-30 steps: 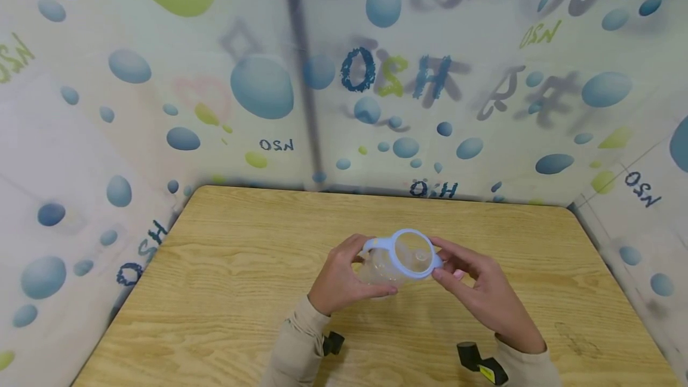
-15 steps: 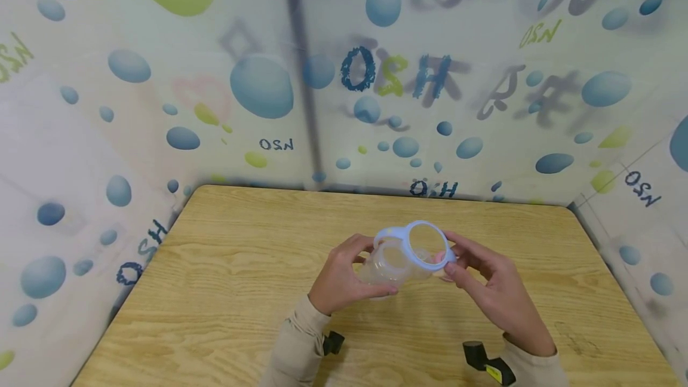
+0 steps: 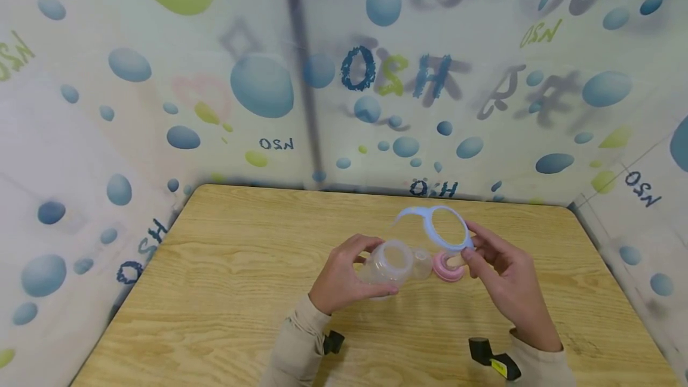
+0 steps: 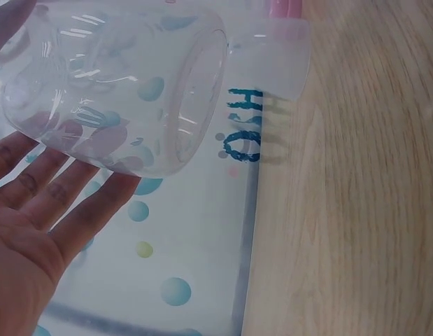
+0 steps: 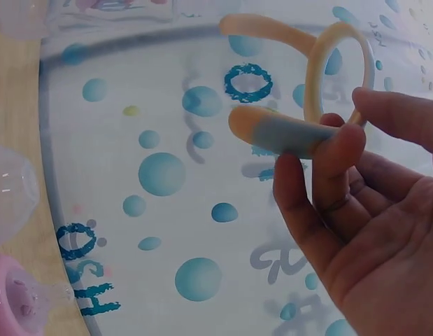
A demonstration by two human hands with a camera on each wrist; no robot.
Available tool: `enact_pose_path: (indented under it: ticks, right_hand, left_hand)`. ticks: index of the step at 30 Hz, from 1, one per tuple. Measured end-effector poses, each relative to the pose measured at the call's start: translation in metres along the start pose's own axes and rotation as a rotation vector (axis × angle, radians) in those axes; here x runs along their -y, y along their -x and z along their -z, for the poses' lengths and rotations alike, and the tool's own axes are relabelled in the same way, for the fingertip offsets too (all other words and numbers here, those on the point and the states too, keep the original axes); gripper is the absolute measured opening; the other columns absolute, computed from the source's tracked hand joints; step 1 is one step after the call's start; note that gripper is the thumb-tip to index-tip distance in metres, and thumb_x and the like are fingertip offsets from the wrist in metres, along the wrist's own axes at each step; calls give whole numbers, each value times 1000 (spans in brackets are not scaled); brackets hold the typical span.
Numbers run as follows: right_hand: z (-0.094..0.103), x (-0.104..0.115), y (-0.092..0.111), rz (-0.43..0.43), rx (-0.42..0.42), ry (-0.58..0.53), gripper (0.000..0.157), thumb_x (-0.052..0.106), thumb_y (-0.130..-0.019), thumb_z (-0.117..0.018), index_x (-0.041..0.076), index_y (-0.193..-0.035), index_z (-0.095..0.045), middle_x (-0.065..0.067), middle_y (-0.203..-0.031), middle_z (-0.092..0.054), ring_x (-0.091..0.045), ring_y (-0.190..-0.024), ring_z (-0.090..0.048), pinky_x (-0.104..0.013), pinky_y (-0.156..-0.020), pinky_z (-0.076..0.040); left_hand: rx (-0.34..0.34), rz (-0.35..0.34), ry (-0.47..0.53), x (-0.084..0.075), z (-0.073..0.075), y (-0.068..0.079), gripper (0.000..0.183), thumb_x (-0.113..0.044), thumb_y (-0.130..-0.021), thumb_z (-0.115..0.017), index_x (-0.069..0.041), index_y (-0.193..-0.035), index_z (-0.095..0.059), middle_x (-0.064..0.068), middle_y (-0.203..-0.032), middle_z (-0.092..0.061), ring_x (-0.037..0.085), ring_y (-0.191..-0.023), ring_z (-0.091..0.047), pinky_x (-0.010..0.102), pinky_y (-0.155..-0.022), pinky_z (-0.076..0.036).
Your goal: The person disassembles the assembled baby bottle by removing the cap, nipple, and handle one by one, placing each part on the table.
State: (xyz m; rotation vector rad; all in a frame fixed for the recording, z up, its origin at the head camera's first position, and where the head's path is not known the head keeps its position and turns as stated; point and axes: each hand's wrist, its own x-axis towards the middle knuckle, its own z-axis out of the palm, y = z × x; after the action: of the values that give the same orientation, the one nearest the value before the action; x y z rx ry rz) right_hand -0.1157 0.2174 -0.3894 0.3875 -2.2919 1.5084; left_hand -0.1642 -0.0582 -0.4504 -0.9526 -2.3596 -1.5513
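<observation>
In the head view my left hand (image 3: 341, 273) grips a clear baby bottle (image 3: 393, 264), tilted with its open mouth up and to the right. The left wrist view shows my fingers spread along the bottle's side (image 4: 125, 91). My right hand (image 3: 507, 282) pinches a light blue bottle handle ring (image 3: 429, 226) by one of its two curved grips. The ring is held up to the right of the bottle, apart from it. Below the ring, a pink collar with a teat (image 3: 439, 269) lies on the table. Beside it stands a clear dome cap (image 3: 422, 266).
A wooden table (image 3: 242, 279) spreads under both hands. Walls (image 3: 215, 76) printed with blue and green drops rise behind it and at both sides. Black camera mounts (image 3: 333, 342) sit at both wrists.
My right hand has lifted the handle ring off the bottle's neck, up and to the right. The bottle mouth, cap and pink collar now show. My left hand has stayed in place.
</observation>
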Motion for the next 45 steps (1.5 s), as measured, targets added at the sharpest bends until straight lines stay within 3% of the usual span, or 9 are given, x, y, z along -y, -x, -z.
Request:
enact_pose_path:
  ticks: [9, 19, 29, 35, 45]
  right_hand:
    - [1, -10, -4, -49, -31, 26, 39, -4, -96, -61, 0, -135, -59, -1, -87, -64, -15, -60, -55, -24, -51, -44]
    - [1, -25, -7, -160, -82, 42, 36, 7, -99, -61, 1, -135, -60, -8, -86, -62, -15, -61, -55, -29, -43, -36]
    - [-1, -41, -9, -229, -100, 23, 38, 12, -100, -61, -1, -135, -60, -1, -87, -61, -10, -62, -57, -23, -45, -41]
    - [0, -49, -10, -276, -105, 51, 39, 16, -100, -62, 1, -136, -59, 0, -88, -61, -14, -64, -58, -20, -50, -46]
    - [-3, -61, -10, -320, -139, 125, 37, 17, -100, -62, -2, -131, -62, -5, -91, -62, -8, -65, -58, -19, -53, -49]
  left_hand:
    - [2, -2, 4, -1, 0, 0, 70, -30, -64, -96, -14, -124, -63, 6, -113, -66, 13, -101, -62, 28, -75, -58]
    - [0, 9, 4, -2, 1, 0, 71, -30, -63, -96, -14, -124, -63, -6, -113, -63, 12, -102, -62, 28, -75, -58]
    - [1, -3, 4, 0, 1, 0, 70, -30, -64, -96, -14, -124, -63, 6, -113, -66, 13, -101, -61, 28, -75, -58]
    - [3, 6, 3, 0, 1, 0, 71, -30, -64, -96, -15, -124, -63, 5, -113, -65, 12, -101, -61, 29, -75, -58]
    - [4, 9, -2, 0, 1, 0, 70, -30, -64, -96, -15, -125, -62, 4, -113, -65, 12, -101, -61, 29, -74, -58]
